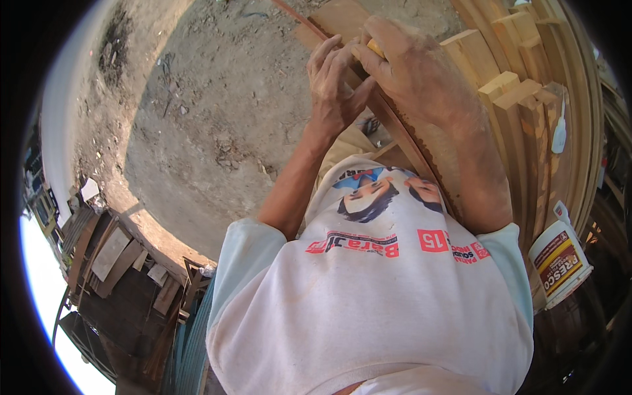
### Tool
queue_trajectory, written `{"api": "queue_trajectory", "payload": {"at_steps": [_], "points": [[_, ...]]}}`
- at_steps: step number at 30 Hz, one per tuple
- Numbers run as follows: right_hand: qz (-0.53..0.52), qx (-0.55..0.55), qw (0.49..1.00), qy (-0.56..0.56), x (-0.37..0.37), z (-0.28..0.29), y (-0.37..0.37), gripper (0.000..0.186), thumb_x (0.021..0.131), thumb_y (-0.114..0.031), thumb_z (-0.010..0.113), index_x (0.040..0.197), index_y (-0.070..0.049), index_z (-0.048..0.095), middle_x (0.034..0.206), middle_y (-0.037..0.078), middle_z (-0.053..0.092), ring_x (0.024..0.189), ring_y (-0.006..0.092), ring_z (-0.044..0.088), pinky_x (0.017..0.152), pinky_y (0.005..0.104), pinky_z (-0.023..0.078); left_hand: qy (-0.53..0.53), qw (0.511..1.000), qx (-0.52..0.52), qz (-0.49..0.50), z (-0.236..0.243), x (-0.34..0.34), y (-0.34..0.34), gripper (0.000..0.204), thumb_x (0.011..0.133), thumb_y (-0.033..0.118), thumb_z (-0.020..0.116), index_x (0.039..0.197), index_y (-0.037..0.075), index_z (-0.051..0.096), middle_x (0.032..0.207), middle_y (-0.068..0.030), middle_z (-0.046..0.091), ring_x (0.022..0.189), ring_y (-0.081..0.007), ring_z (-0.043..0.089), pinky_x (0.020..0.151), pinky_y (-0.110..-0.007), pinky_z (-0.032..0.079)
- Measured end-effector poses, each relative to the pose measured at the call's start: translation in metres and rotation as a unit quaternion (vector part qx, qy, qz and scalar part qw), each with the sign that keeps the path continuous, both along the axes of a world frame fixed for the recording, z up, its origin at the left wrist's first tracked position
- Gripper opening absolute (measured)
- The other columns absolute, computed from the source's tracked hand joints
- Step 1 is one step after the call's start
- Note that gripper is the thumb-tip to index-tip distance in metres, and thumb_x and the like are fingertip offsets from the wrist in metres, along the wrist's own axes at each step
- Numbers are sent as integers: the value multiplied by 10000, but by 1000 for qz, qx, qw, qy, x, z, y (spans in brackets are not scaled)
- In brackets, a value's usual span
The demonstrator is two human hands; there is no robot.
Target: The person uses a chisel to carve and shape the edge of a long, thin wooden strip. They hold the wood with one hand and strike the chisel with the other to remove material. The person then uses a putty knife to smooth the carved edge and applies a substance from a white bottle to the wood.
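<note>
A long reddish-brown wooden strip runs slantwise from the top of the view down toward my shirt. My left hand is closed over its edge, with the thumb toward me and the fingers on the far part. Close beside it, my right hand is bent over the wood with its fingers closed. A small yellow thing shows between the right thumb and fingers; most of it is hidden, so its kind is unclear. A flat brown board lies along the strip, under my right forearm.
Several light wooden pieces are stacked at the right. A white squeeze bottle lies against them, and a white-and-brown plastic tub stands nearer. Bare dirt ground spreads at the left, with scrap boards at the lower left.
</note>
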State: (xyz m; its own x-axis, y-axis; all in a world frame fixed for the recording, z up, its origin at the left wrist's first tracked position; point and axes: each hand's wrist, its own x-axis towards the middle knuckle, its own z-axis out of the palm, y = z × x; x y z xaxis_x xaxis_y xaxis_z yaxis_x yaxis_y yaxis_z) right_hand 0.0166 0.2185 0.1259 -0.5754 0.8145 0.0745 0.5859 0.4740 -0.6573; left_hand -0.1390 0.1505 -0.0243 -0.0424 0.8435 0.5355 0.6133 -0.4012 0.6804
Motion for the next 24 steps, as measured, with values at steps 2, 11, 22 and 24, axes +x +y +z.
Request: {"api": "queue_trajectory", "payload": {"at_steps": [2,11,22,24], "points": [[17,23,999,-25,2,-6,4,172,1026,-172,662,1074,-16,611,958,236,693,929,467,687,770,523,525,-24,999,-9,-20,0,2,3,597,751,120,912,1289,60,661,1243,-120,712,1352,-361,595,1197,-598,365],[-14,-1,995,-98,-11,3,6,293,1062,-317,630,1062,-24,635,938,232,703,897,447,700,771,533,520,-49,997,-1,-54,-1,7,10,336,833,-68,743,1148,38,692,1045,-129,712,1075,-353,698,1227,-639,298],[36,17,999,22,-58,-2,29,415,1097,-420,592,1145,-19,686,1008,258,732,937,430,725,825,525,543,-82,994,-5,-66,-14,5,10,238,821,-93,705,1046,-16,708,1010,-213,724,927,-473,680,922,-526,530],[52,28,998,17,-53,17,26,428,1099,-427,587,1156,-15,686,1010,257,734,944,430,726,832,524,544,-78,995,-33,-61,-25,3,-4,235,821,-77,722,1047,-14,712,1019,-224,726,928,-474,681,913,-524,533]]}}
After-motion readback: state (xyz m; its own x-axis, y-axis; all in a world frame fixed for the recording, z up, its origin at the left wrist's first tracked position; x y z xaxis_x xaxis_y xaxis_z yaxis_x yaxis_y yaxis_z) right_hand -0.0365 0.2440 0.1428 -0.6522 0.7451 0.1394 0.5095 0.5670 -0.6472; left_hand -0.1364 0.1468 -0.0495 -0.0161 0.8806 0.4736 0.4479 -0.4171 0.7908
